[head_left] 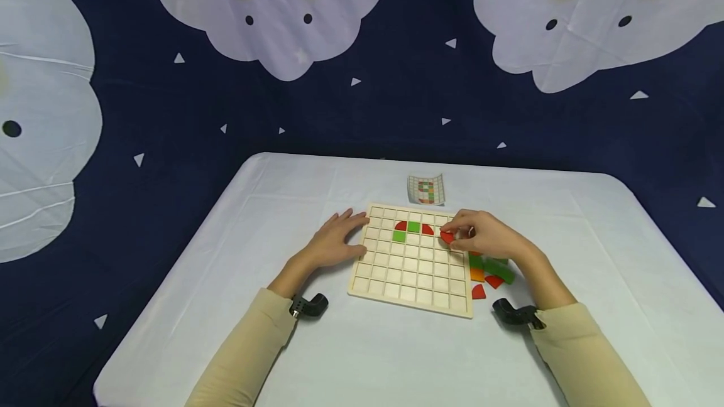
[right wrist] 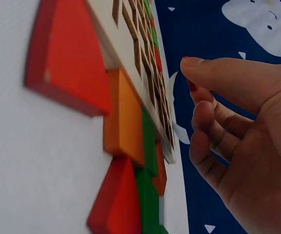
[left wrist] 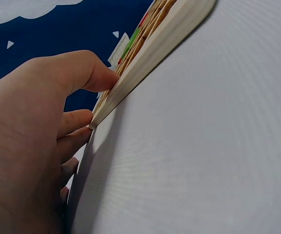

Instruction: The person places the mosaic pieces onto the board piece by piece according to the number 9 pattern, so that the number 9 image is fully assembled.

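R fingers (head_left: 462, 221) pinch red pc (head_left: 447, 237) over grid bd (head_left: 411, 264).

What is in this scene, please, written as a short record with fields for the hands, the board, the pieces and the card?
Left hand: touching the left edge of the board
Right hand: pinching a red piece above the board
Placed pieces: two red, two green
Loose pieces: red, orange and green, beside the board's right edge
Card: beyond the board's far edge, showing a coloured pattern
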Demonstrator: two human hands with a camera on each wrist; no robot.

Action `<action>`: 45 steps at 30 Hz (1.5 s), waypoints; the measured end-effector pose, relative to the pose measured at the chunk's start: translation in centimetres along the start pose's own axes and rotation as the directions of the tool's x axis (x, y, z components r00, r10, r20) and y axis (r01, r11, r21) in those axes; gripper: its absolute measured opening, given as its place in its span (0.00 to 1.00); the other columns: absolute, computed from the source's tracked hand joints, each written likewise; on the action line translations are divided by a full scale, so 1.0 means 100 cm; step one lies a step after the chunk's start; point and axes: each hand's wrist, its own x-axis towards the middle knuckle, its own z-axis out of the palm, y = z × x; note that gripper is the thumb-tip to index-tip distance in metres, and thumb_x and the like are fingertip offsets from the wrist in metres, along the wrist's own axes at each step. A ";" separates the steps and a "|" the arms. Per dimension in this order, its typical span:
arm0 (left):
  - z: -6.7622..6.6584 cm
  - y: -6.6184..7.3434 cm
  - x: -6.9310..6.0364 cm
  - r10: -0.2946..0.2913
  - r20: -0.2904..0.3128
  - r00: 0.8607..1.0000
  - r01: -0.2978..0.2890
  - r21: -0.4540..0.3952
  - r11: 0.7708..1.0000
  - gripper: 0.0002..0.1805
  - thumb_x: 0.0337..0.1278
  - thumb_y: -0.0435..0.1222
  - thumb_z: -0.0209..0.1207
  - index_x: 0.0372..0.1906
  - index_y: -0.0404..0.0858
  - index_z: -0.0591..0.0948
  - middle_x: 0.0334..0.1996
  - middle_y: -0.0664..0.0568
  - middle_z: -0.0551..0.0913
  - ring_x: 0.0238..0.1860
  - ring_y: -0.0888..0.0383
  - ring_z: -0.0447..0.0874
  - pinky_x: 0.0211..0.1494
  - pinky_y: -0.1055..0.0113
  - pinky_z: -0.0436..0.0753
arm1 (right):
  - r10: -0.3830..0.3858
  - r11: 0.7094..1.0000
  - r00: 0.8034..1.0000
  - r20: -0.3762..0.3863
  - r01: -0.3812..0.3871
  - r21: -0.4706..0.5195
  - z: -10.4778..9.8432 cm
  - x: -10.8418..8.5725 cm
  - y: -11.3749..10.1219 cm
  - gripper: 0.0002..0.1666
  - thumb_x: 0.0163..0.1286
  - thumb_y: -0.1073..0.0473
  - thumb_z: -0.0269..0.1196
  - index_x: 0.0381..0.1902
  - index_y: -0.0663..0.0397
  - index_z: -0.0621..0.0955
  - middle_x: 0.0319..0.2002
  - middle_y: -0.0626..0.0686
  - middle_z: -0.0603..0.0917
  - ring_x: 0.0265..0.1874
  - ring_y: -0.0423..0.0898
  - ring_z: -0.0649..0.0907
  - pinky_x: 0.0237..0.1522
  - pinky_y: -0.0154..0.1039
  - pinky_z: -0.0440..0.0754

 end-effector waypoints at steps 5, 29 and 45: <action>-0.001 0.001 0.000 -0.006 0.005 1.000 0.006 0.001 1.000 0.38 0.51 0.51 0.60 0.70 0.48 0.68 0.72 0.59 0.61 0.74 0.57 0.44 0.74 0.62 0.41 | -0.020 1.000 1.000 -0.004 0.020 0.020 0.003 0.005 -0.003 0.20 0.59 0.58 0.70 0.51 0.51 0.85 0.36 0.46 0.79 0.29 0.47 0.75 0.27 0.36 0.75; 0.002 -0.003 0.002 0.004 -0.011 1.000 -0.004 0.001 1.000 0.38 0.50 0.52 0.60 0.69 0.48 0.69 0.71 0.59 0.61 0.74 0.57 0.45 0.74 0.62 0.41 | -0.107 0.994 0.994 0.031 0.107 0.013 0.017 0.023 -0.018 0.20 0.61 0.59 0.69 0.52 0.54 0.84 0.39 0.46 0.81 0.31 0.45 0.77 0.33 0.37 0.79; 0.001 -0.003 0.000 0.005 -0.015 1.000 -0.005 -0.001 1.000 0.38 0.50 0.52 0.60 0.69 0.48 0.69 0.71 0.59 0.61 0.74 0.56 0.45 0.74 0.61 0.41 | -0.146 0.989 0.987 0.062 0.146 0.011 0.021 0.033 -0.029 0.21 0.63 0.58 0.68 0.54 0.54 0.83 0.36 0.45 0.78 0.31 0.46 0.75 0.32 0.39 0.77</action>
